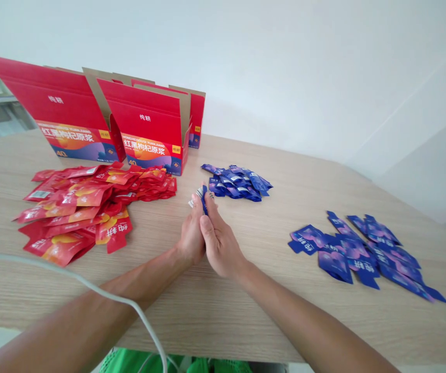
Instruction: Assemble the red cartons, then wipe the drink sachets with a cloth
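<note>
My left hand [191, 235] and my right hand [222, 242] press together palm to palm above the middle of the table. Between them they hold blue sachets [205, 200], whose edges show at the fingertips; how many is hidden. Just beyond the fingers lies a small heap of blue sachets [240, 181]. More blue sachets [347, 251] are spread out at the right. To the left is a large pile of red sachets [73, 212] with orange and yellow print.
Red and blue cartons with raised flaps, including a front carton [149, 140] and a left carton [71, 122], stand at the back left of the wooden table [269, 321]. A white cable [102, 291] crosses over my left forearm. A pale wall [285, 67] rises behind.
</note>
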Tool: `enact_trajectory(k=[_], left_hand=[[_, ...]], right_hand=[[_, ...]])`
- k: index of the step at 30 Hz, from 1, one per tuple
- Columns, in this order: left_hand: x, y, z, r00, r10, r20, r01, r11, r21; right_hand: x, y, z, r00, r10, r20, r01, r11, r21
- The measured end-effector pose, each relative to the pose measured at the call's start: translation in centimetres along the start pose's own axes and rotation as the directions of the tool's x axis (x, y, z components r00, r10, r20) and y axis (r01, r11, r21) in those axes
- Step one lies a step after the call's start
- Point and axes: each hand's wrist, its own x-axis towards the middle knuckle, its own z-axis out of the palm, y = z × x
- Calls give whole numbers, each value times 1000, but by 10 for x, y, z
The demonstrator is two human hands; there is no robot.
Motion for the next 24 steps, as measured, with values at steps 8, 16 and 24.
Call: enact_trajectory(k=[8,16,24], left_hand=[[13,39,-1,975,-220,-39,196,927,-321],[-3,41,13,916,-380,125,393,796,-461],[3,25,6,982,-186,-33,148,869,-473]], right_hand=[[-9,-14,-17,998,-53,17,51,996,78],[27,23,-22,984,-36,-173,6,985,-171],[-2,-5,1,994,-19,103,35,988,-152]])
